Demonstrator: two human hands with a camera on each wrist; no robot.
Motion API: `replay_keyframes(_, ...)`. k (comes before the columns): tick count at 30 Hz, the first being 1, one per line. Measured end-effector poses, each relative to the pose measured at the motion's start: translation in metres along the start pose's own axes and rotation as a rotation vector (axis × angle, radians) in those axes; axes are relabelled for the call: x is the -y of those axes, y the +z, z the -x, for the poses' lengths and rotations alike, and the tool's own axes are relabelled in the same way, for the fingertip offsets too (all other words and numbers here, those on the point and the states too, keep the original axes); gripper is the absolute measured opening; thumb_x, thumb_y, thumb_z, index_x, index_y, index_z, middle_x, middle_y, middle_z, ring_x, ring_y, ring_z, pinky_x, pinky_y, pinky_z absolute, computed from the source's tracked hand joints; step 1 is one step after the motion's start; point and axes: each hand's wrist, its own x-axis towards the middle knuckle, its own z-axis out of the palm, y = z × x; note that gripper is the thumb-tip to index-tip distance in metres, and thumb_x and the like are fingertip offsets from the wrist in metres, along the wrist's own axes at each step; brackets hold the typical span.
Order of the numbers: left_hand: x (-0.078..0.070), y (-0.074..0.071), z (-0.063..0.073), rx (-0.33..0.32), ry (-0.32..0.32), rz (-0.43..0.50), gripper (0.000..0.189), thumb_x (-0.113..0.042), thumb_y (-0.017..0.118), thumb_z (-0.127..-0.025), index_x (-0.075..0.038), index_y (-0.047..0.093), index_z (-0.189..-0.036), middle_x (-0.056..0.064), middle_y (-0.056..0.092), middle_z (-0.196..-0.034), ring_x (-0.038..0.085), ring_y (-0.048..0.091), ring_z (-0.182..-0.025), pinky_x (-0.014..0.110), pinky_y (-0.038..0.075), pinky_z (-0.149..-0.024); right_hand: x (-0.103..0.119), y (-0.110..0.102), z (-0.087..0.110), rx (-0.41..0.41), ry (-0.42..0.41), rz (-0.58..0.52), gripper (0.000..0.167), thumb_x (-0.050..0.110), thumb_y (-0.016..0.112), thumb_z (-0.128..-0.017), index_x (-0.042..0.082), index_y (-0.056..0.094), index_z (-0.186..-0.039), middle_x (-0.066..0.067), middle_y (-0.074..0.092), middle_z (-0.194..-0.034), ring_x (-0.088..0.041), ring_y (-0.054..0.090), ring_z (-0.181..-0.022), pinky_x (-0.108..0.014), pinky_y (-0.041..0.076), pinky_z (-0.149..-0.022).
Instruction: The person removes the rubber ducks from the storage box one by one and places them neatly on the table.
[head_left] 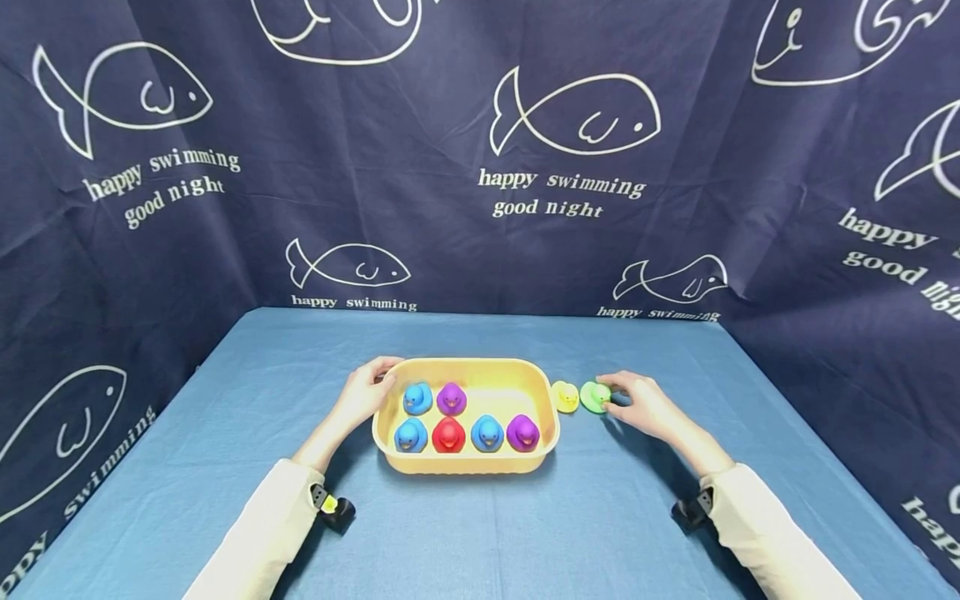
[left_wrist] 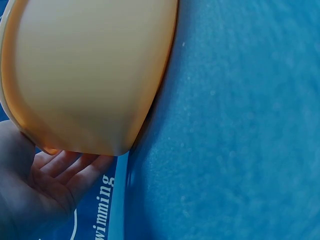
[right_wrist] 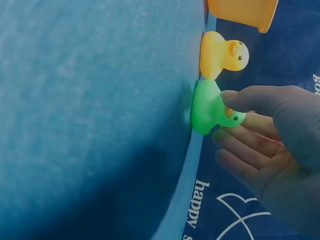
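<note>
A pale yellow plastic tub (head_left: 465, 463) stands mid-table with several rubber ducks inside: three blue, two purple and a red duck (head_left: 448, 436). At its left end my left hand (head_left: 365, 390) grips the rim, the thumb on top and the fingers against the outer wall. To the right of the tub, my right hand (head_left: 637, 402) pinches a green rubber duck (right_wrist: 206, 107) around its head between thumb and fingers. The green duck sits low at the table surface. Between it and the tub is a yellow rubber duck (right_wrist: 212, 55), beak toward me.
A blue cloth (head_left: 480, 533) covers the table. Behind it and along both sides hangs a dark blue curtain (head_left: 450, 208) with white fish drawings and lettering. Black wrist cameras (head_left: 341, 515) hang below both sleeves, close over the cloth.
</note>
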Motion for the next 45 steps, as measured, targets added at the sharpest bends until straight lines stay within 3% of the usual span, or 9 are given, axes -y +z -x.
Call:
replay_keyframes(13, 0.0, 0.0, -0.002, 0.002, -0.004, -0.001, 0.03, -0.01, 0.053, -0.092, -0.005, 0.061, -0.121, 0.018, 0.065, -0.115, 0.03, 0.064, -0.099, 0.043, 0.05, -0.087, 0.014, -0.011, -0.007, -0.065, -0.049, 0.035, 0.036, 0.006, 0.07, -0.081, -0.002, 0.063, -0.115, -0.021, 0.063, -0.115, -0.039, 0.058, -0.108, -0.052, 0.044, -0.093)
replay_keyframes(21, 0.0, 0.0, -0.002, 0.003, -0.009, 0.004, 0.03, -0.01, 0.053, -0.092, -0.005, 0.061, -0.121, 0.018, 0.065, -0.115, 0.029, 0.063, -0.099, 0.042, 0.049, -0.087, 0.029, -0.01, -0.017, -0.107, -0.12, 0.021, 0.038, 0.006, 0.071, -0.08, -0.002, 0.062, -0.116, -0.018, 0.064, -0.114, -0.035, 0.061, -0.104, -0.049, 0.047, -0.09)
replay_keyframes(33, 0.0, 0.0, -0.001, -0.005, 0.003, -0.006, 0.03, -0.01, 0.053, -0.093, -0.004, 0.061, -0.12, 0.018, 0.066, -0.113, 0.029, 0.064, -0.098, 0.042, 0.049, -0.086, 0.056, -0.006, -0.03, -0.114, -0.153, -0.059, 0.038, 0.009, 0.072, -0.081, 0.002, 0.063, -0.117, -0.013, 0.065, -0.114, -0.028, 0.063, -0.1, -0.045, 0.05, -0.087)
replay_keyframes(45, -0.001, 0.001, 0.0, 0.005, -0.006, -0.006, 0.03, -0.01, 0.052, -0.093, -0.005, 0.06, -0.121, 0.018, 0.066, -0.113, 0.03, 0.063, -0.098, 0.043, 0.049, -0.086, 0.081, 0.009, -0.048, -0.121, -0.258, -0.125, 0.035, 0.01, 0.073, -0.08, 0.003, 0.066, -0.112, -0.01, 0.068, -0.109, -0.023, 0.066, -0.098, -0.042, 0.05, -0.089)
